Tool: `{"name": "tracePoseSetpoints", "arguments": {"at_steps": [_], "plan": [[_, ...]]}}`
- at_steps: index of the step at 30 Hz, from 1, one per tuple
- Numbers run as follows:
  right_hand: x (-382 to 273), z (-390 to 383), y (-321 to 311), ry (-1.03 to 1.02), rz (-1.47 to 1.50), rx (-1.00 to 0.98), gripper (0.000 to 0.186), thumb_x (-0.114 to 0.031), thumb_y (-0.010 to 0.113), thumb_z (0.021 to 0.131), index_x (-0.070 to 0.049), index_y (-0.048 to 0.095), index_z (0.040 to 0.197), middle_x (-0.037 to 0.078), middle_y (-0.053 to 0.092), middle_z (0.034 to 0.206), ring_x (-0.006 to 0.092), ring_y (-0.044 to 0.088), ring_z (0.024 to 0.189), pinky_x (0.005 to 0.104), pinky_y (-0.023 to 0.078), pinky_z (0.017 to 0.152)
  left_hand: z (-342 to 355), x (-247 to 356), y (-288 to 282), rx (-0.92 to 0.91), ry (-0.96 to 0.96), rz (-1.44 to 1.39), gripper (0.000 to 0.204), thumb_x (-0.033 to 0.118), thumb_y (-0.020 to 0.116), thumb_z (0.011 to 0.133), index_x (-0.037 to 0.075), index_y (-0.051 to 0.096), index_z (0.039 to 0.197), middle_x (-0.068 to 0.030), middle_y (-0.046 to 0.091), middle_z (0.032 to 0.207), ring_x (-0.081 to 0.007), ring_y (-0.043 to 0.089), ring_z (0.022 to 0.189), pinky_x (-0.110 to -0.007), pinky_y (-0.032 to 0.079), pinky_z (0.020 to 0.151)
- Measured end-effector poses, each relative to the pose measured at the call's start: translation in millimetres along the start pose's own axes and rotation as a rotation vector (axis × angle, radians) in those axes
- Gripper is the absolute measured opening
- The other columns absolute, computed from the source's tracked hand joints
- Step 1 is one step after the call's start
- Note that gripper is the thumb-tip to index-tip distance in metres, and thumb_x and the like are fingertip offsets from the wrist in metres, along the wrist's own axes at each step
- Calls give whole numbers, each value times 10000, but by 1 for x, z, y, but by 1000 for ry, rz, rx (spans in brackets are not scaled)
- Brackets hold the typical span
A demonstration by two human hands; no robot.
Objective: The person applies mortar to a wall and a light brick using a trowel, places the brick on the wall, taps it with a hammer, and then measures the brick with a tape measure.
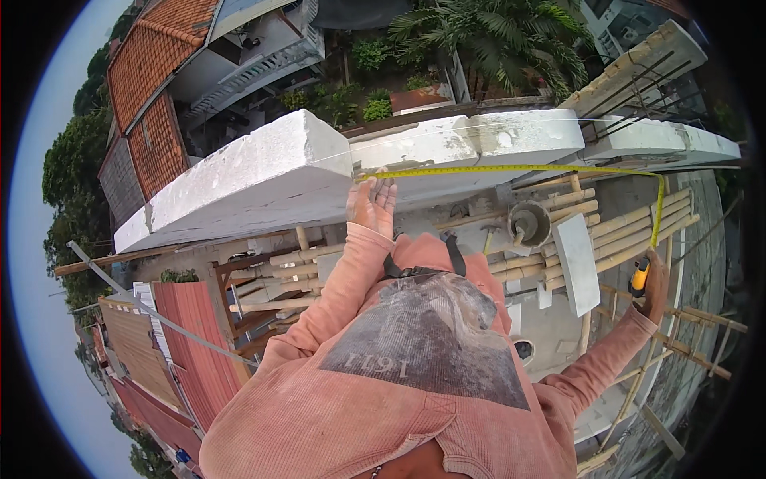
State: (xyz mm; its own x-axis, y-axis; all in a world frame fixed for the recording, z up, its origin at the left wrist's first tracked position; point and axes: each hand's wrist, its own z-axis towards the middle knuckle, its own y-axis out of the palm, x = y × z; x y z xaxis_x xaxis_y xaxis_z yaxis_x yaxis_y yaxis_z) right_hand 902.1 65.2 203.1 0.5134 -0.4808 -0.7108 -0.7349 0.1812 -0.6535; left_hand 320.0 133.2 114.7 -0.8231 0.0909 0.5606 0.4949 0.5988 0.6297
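A yellow tape measure blade (pixel 511 168) is drawn out along the inner side of a wall of white lightweight blocks (pixel 527 134). At its left end, by the step where a taller block (pixel 239 172) rises, my left hand (pixel 373 206) pinches the blade with its fingers pointing up. Toward the right the blade bends sharply down to the orange and black tape measure case (pixel 640 277). That case sits in my right hand (pixel 657 286), which is closed around it, out at arm's length. A thin string (pixel 447 128) runs along the top of the blocks.
Bamboo poles (pixel 622 239) form a platform below the wall, with a loose white block (pixel 576 265) across them. A mortar bucket (pixel 529 223) and a hammer (pixel 488 238) are close by. Rebar (pixel 638 84) juts from a concrete column (pixel 662 60). Beyond the wall is a drop.
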Motion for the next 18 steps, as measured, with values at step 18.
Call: {"name": "tracePoseSetpoints", "arguments": {"at_steps": [18], "plan": [[-84,-90,-27,-104,89,437,365,-353,537,1011,-21,681,960,-7,550,763,74,468,672,246,354,614,-75,126,76,-603,297,831,196,99,591,1017,33,600,1200,-73,635,946,-150,623,801,-289,528,797]]}}
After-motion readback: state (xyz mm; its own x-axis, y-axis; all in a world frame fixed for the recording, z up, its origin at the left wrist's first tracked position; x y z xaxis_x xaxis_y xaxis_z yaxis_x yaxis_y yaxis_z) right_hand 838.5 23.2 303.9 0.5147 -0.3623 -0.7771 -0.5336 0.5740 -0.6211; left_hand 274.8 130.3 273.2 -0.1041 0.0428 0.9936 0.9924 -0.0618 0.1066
